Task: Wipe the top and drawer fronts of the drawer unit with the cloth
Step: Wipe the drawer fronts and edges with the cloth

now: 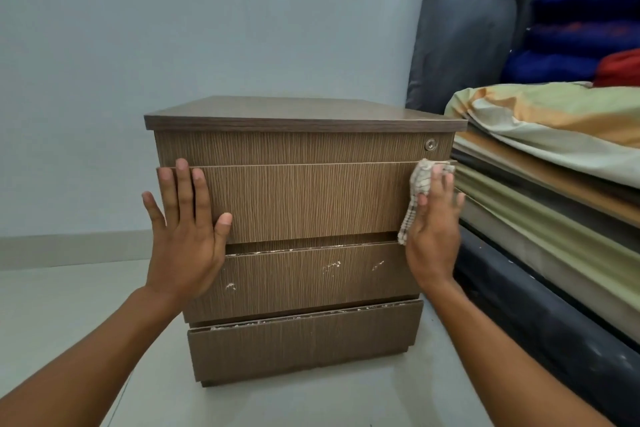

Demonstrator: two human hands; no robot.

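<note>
Drawer unit (304,204) of brown wood-grain board stands on the pale floor (52,315), close in front of a light blue wall (173,17). Its top (294,109) is bare, and a small round lock (430,144) sits at the right end of the uppermost panel. Both hands are on the second drawer front (304,201), well apart, one at each end. The left hand (185,236) lies flat against the left end with its fingers straight and spread. The right hand (433,236) is at the right end with a checked cloth (420,177) bunched under its fingertips. The thumb is laid over the cloth, clamping it, and a loose end hangs down beside the palm. Below the hands, the third front (311,277) carries a few white scuffs. The lowest front (304,340) juts forward, with pale crumbs along its upper edge. Just right of the unit, crowding that side, is a bed (540,253) stacked with folded striped bedding (554,121). Behind it stand a grey padded headboard (464,38) and piled blue and red cushions (575,35).
</note>
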